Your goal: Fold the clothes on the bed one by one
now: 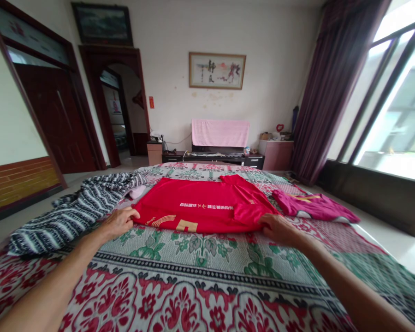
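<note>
A red T-shirt (pixel 193 193) with white lettering and gold print lies spread sideways across the patterned bedspread (pixel 200 286). Its sleeves are at the right end, one of them folded over the body of the shirt. At its near left corner my left hand (pixel 121 220) pinches the fabric between thumb and fingers. My right hand (pixel 275 228) grips the near edge toward the right end, fingers closed on the cloth. Between the two hands the near edge runs nearly straight.
A black-and-white patterned garment (pixel 72 212) lies bunched to the left. On the right rests a folded magenta garment (pixel 313 206). Beyond the bed stand a low black cabinet (pixel 254 162) and a screen draped with a pink towel (pixel 220 133). A purple curtain (pixel 327 101) hangs by the window.
</note>
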`<state>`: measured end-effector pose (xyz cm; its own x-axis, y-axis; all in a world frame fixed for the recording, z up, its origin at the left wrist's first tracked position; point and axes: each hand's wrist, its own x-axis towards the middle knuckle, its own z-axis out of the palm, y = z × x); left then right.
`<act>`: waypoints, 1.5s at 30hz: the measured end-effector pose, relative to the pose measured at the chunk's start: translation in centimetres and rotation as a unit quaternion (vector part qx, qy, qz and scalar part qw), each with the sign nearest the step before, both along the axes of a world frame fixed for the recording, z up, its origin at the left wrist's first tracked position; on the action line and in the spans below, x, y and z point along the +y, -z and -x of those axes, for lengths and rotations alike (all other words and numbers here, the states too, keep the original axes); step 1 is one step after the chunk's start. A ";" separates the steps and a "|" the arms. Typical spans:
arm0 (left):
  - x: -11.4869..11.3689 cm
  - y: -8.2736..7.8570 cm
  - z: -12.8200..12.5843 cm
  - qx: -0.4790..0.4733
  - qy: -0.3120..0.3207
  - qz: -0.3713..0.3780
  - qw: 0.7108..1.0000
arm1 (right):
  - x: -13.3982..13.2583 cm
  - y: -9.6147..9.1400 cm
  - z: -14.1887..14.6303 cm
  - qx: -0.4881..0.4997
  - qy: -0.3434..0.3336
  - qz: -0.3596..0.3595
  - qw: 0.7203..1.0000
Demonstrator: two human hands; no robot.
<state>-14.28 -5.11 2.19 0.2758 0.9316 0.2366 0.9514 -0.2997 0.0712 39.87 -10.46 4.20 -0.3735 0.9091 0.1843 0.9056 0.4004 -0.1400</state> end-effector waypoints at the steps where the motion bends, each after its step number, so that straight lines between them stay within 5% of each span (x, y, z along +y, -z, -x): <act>1: 0.0 0.1 -0.1 -0.005 -0.002 -0.012 1.000 | 0.0 0.1 0.0 0.000 0.000 -0.002 1.000; 7: 0.1 0.6 -0.1 -0.033 0.006 -0.073 0.997 | 0.3 0.5 -0.5 0.004 -0.004 -0.015 1.000; 12: 0.1 0.6 0.2 -0.056 -0.059 -0.063 0.995 | 0.2 0.2 -0.4 0.024 -0.006 -0.003 1.000; 24: -0.3 -1.5 -0.6 -0.090 -0.085 -0.039 0.992 | -0.5 -2.1 -0.5 -0.030 -0.019 0.073 0.997; 35: -1.5 -4.2 -0.5 -0.068 -0.018 0.117 0.991 | -2.2 -4.8 -0.8 -0.041 0.004 0.213 0.976; 45: -1.4 -4.2 1.4 -0.085 0.002 0.242 0.967 | -3.0 -5.7 -0.6 -0.035 0.030 0.301 0.952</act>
